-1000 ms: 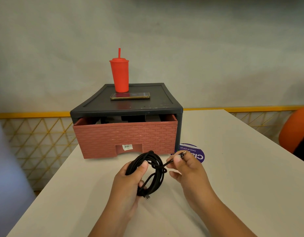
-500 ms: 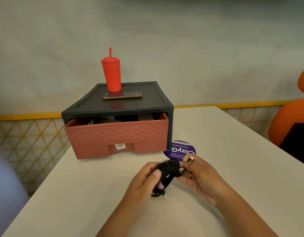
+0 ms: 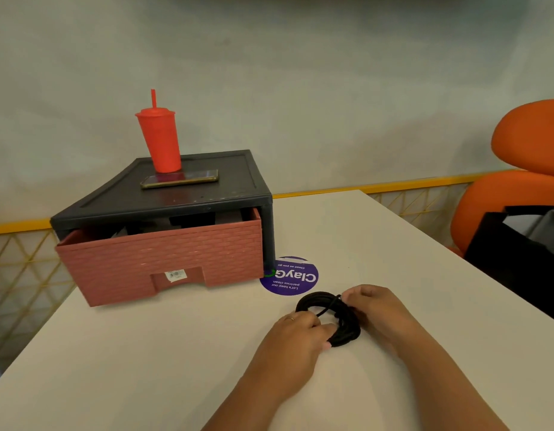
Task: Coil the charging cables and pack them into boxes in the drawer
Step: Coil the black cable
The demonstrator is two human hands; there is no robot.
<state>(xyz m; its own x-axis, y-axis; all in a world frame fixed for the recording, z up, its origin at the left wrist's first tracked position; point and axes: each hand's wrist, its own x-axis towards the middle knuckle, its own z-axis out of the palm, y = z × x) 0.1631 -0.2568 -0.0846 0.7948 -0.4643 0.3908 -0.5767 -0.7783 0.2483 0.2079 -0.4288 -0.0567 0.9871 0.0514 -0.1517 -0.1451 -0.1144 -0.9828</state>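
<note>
— Where's the cable?

— The black rubber charging cable (image 3: 347,332) is wound into a small ring, low over the white table (image 3: 129,368) just in front of the round purple sticker (image 3: 293,276). Whether it rests on the surface, I can't tell.

— And the hands?

— Both have it. The left hand (image 3: 296,337) curls its fingers over the near side of the ring; the right hand (image 3: 380,309) pinches the far side with bent fingers. Probably gripped on opposite sides so the loops can't spring apart.

— Ready to pack?

— I'd say so. The pink brick-patterned plastic drawer (image 3: 163,265) stands partly pulled out of its dark grey plastic cabinet (image 3: 188,197), near and to the left (dark shapes show in the gap, too dim to call boxes).

— Anything to mind?

— A red lidded tumbler with a straw (image 3: 160,141) and a flat dark phone (image 3: 180,179) sit on the cabinet top.
</note>
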